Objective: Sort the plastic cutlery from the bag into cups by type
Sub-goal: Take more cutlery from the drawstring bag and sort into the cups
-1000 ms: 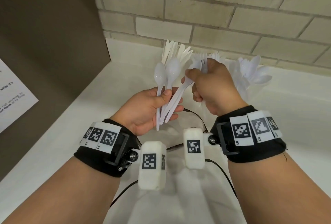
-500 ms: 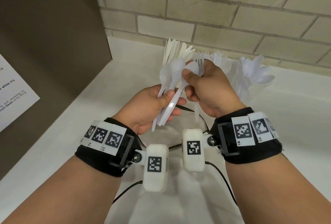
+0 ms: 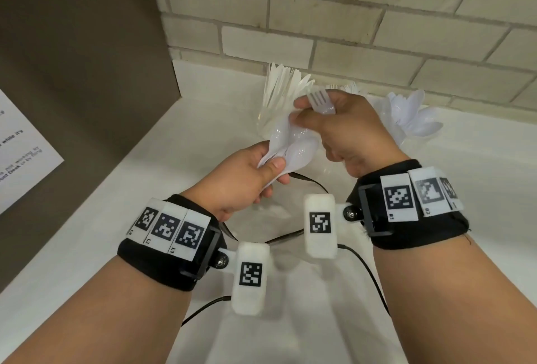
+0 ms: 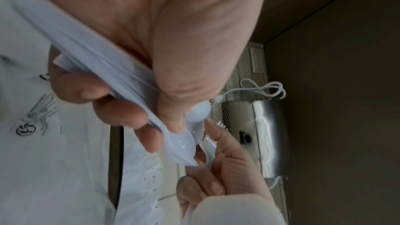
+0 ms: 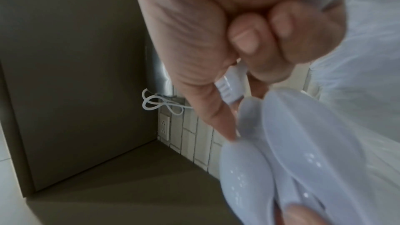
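Note:
My left hand (image 3: 273, 174) grips a bunch of white plastic spoons (image 3: 290, 142) by the handles, bowls pointing up and to the right. My right hand (image 3: 308, 113) holds a white fork (image 3: 319, 102) in curled fingers, tines up, and its thumb touches the spoon bowls. The right wrist view shows the fork (image 5: 227, 90) beside the spoons (image 5: 281, 143). By the wall stand a cup of knives (image 3: 279, 87), a cup of forks (image 3: 348, 89) mostly hidden behind my right hand, and a cup of spoons (image 3: 412, 113). The clear bag (image 3: 290, 291) lies on the counter under my wrists.
A brown panel (image 3: 87, 73) with a paper notice (image 3: 23, 154) closes off the left side. A brick wall (image 3: 348, 14) runs along the back. Black cables (image 3: 308, 182) cross the white counter (image 3: 145, 189). A steel appliance (image 4: 259, 134) and a white cable (image 4: 259, 88) show above.
Both hands have come down and toward me. The spoon bunch has tilted from upright to leaning right. The fork now stands apart from the bunch in my right hand.

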The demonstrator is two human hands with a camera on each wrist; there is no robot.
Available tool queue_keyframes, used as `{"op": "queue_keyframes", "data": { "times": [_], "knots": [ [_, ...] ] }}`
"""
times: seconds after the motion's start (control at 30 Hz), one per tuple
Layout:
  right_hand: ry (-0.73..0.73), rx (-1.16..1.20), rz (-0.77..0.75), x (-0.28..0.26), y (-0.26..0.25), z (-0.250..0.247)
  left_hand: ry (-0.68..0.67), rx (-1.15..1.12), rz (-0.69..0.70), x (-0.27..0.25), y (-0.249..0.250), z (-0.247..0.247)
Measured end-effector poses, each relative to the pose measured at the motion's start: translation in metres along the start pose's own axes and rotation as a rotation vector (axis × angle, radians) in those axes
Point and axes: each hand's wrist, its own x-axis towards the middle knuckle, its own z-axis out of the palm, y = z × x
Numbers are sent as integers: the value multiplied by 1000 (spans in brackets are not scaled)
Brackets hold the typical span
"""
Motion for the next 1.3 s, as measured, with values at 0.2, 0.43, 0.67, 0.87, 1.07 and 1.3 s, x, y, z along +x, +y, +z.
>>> {"op": "queue_keyframes", "data": {
  "times": [0.2, 0.43, 0.67, 0.87, 1.07, 1.3],
  "knots": [
    [-6, -57, -29, 3, 0, 1, -31, 151, 40, -2, 2, 2],
    [52, 42, -84, 9, 3, -2, -43, 156, 34, -2, 3, 1],
    [-13, 204, 51, 9, 8, -3, -58, 174, 16, -1, 2, 1],
    [297, 452, -44, 19, -2, -22, -23, 74, -57, 1, -1, 4],
    [413, 494, -118, 47, 1, -59, -15, -242, -150, 5, 8, 5],
    [399, 314, -315, 110, 12, -63, -12, -424, -231, 22, 19, 0]
  ]
}}
